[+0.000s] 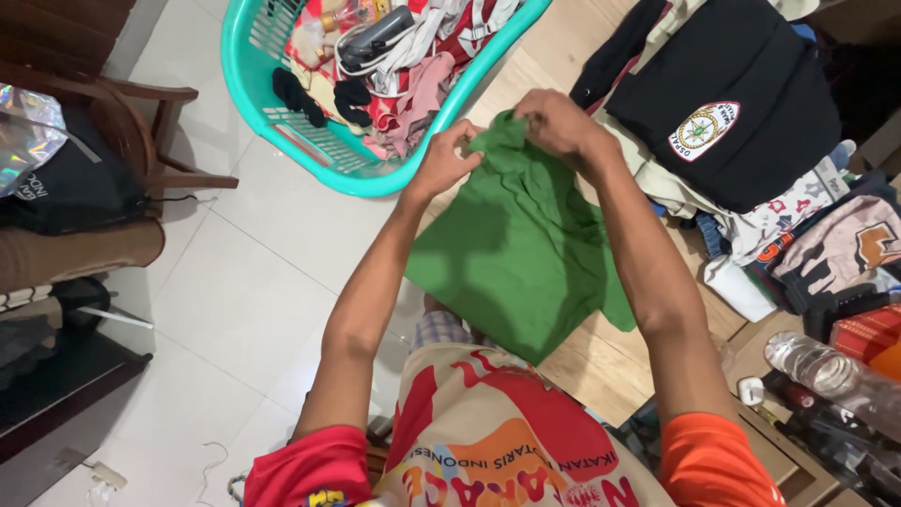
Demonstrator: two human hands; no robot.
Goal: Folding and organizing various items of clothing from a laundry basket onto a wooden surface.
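While both hands pinch its top edge, the green shirt (521, 249) hangs over the wooden table (601, 361), in front of the person. The left hand (446, 160) and right hand (558, 122) are each clamped on the cloth, close together. Beyond lies a teal basket (246, 80) of clothes; to the right, a folded pile (741, 113).

The green garment (511, 253) is soft matt cloth, creased where gripped. The laundry basket (246, 70) is glossy teal plastic with slotted walls. The worktop (601, 361) is pale wood with visible grain. The floor (235, 300) is smooth, faintly shiny white tile. The bottle (831, 376) is clear plastic.
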